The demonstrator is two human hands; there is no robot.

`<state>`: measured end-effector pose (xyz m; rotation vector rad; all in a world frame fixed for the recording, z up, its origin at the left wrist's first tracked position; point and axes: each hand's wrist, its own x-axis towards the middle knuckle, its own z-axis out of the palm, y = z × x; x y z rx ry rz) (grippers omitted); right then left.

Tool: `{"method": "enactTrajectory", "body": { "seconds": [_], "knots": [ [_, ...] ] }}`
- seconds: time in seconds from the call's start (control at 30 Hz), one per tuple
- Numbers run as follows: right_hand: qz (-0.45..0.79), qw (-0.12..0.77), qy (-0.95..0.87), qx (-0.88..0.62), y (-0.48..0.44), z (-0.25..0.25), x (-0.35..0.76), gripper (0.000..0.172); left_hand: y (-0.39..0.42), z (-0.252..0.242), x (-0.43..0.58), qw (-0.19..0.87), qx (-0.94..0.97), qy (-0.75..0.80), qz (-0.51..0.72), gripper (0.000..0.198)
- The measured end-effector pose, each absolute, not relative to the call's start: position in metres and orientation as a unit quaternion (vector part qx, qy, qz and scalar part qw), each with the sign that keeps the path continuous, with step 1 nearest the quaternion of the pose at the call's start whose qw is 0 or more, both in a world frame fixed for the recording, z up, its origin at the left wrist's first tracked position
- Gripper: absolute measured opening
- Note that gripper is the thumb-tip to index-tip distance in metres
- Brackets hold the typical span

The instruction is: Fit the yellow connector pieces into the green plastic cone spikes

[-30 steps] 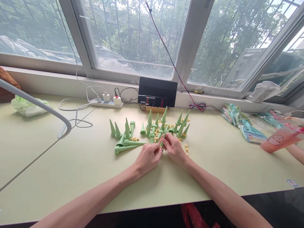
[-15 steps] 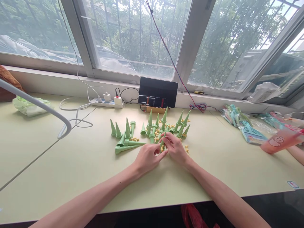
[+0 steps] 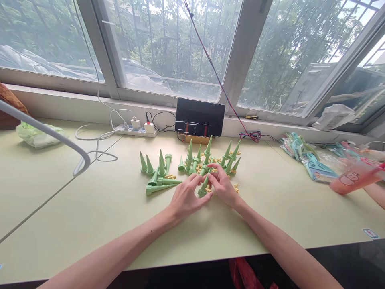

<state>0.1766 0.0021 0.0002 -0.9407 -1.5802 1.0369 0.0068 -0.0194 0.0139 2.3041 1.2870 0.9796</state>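
Observation:
Both of my hands meet at the middle of a pale green table [image 3: 90, 216]. My left hand [image 3: 188, 196] and my right hand [image 3: 221, 185] are closed together on one green cone-shaped spike [image 3: 203, 186], which lies tilted between the fingertips. Just beyond them stand and lie several more green spikes [image 3: 192, 160], with small yellow plastic pieces [image 3: 236, 187] scattered among them. A few spikes [image 3: 159, 185] lie flat to the left of my left hand.
A power strip [image 3: 135, 129] with plugs and white cables sits by the window sill. A black device [image 3: 200, 116] stands behind the spikes. Packaged items [image 3: 309, 158] lie at right, where another person's hand holds a pink packet [image 3: 355, 176]. A white curved tube [image 3: 60, 140] crosses the left.
The green spike between my hands has tipped lower, its wide end now showing toward me. My left fingers have opened up around it and both hands shifted slightly away from me.

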Motion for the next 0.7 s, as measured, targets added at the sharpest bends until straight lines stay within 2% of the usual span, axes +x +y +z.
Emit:
{"method": "enactTrajectory", "body": {
  "seconds": [0.23,0.47,0.7],
  "knots": [
    [0.417,0.488,-0.656,-0.397,0.005,0.001,0.182,0.03,-0.02,0.011,0.007,0.151,0.835,0.448,0.282,0.028],
    [0.378,0.49,-0.665,-0.418,0.01,-0.003,0.185,0.039,-0.02,0.01,0.008,0.124,0.835,0.471,0.256,0.019],
    [0.307,0.551,-0.642,-0.435,0.013,0.001,0.19,0.027,-0.018,0.012,0.006,0.101,0.83,0.497,0.231,0.017]
  ]
}}
